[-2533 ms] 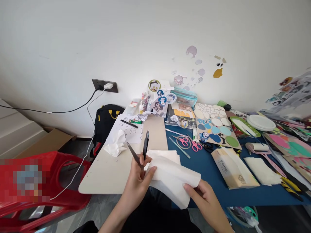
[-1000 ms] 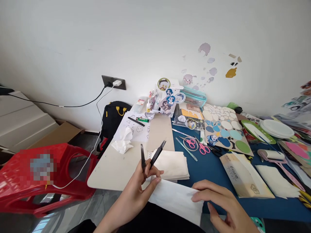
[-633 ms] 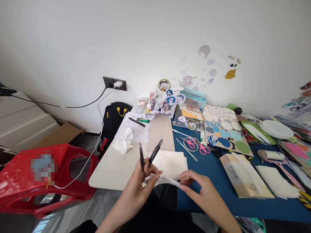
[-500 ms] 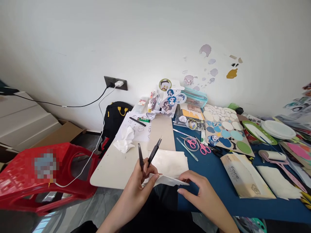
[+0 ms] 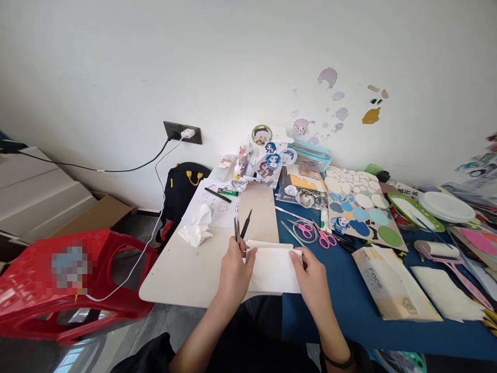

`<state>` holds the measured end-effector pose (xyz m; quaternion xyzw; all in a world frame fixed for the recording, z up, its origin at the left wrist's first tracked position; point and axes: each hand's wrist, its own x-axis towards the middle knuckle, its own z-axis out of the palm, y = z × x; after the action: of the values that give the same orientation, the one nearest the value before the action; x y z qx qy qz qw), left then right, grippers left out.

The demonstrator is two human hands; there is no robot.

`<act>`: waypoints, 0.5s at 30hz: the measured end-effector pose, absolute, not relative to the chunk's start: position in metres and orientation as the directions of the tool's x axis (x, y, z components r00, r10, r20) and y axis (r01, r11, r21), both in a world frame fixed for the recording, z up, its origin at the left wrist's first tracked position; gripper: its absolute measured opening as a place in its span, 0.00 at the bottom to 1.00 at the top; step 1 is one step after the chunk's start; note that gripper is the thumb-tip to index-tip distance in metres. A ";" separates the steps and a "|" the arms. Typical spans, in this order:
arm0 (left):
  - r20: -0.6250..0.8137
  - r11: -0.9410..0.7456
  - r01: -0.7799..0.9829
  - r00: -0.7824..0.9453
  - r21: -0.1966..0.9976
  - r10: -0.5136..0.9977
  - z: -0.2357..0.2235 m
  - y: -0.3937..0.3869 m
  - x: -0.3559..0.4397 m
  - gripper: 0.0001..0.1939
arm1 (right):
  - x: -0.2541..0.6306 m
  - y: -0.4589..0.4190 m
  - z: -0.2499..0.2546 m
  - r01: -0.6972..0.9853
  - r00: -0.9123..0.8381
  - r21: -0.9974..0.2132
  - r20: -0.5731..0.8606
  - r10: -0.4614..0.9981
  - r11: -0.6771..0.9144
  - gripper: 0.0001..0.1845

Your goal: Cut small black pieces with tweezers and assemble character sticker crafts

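Between my two hands I hold a folded white tissue (image 5: 274, 269), spread flat over the near edge of the table. My left hand (image 5: 235, 264) pinches its left side with the thumb. The same hand also grips slim black tweezers (image 5: 245, 224), tips up, and a second dark, narrow tool (image 5: 236, 228) stands beside them; where they meet is hidden by the fingers. On the other side, the thumb and fingers of my right hand (image 5: 310, 269) are closed on the tissue's upper right edge.
A crumpled tissue (image 5: 196, 228) lies left on the white board (image 5: 166, 280). Pink scissors (image 5: 325, 238), a sheet of coloured cut-outs (image 5: 361, 207), a tissue pack (image 5: 388, 285) and a pink lint roller (image 5: 438, 251) lie to the right. A red stool (image 5: 112, 248) stands left.
The tissue was tilted nearly edge-on and now faces up, flat. My right hand has moved up and closed on its right edge. The tweezers' tips have shifted slightly left and upward.
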<state>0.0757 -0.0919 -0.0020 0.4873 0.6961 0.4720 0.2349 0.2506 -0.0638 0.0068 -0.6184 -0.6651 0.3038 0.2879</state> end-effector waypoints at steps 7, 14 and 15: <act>0.300 0.027 0.664 -0.373 0.747 0.878 -0.021 -0.076 0.078 0.06 | 0.245 -0.052 -0.012 0.803 -0.061 -0.590 0.068 0.996 0.090 0.20; 0.472 -0.034 0.801 -0.317 0.598 0.822 -0.028 -0.072 0.073 0.08 | 0.240 -0.051 -0.021 0.929 -0.046 -0.319 0.404 0.914 0.188 0.22; 0.486 -0.029 0.803 -0.332 0.596 0.809 -0.028 -0.072 0.071 0.08 | 0.238 -0.054 -0.020 0.938 -0.046 -0.283 0.474 0.879 0.201 0.23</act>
<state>0.0708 -0.0719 -0.0275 0.5780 0.6969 0.4245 0.0036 0.2380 -0.0540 -0.0205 -0.6298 -0.7213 -0.0514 0.2837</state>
